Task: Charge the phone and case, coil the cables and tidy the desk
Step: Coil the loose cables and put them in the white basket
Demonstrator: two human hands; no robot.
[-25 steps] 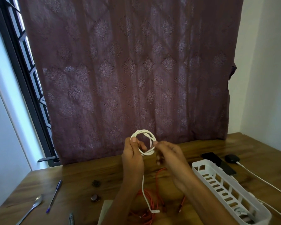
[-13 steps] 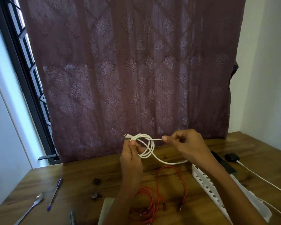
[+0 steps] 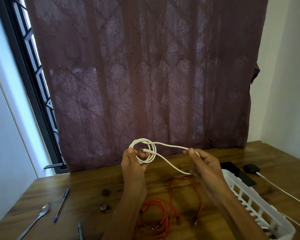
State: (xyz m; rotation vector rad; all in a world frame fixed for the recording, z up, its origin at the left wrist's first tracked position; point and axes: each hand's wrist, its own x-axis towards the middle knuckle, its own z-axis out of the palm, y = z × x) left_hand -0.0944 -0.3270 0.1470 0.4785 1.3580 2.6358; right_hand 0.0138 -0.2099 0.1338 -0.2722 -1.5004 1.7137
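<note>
Head view: shows coiling step in hand. Grips small loops of thin white round cable (image 3: 140, 139) in left hand (image 3: 132, 161), raised above brown wooden desk (image 3: 87, 187). Pinches loose tail between thumb and fingers of right hand (image 3: 203, 163), drawn out rightward. Next probably calls for wrapping tail round loops, tucking end, keeping loops from springing apart. Leaves tangled orange-red cable (image 3: 164, 210) uncoiled on desk, beside white slotted plastic basket (image 3: 249, 201).
</note>
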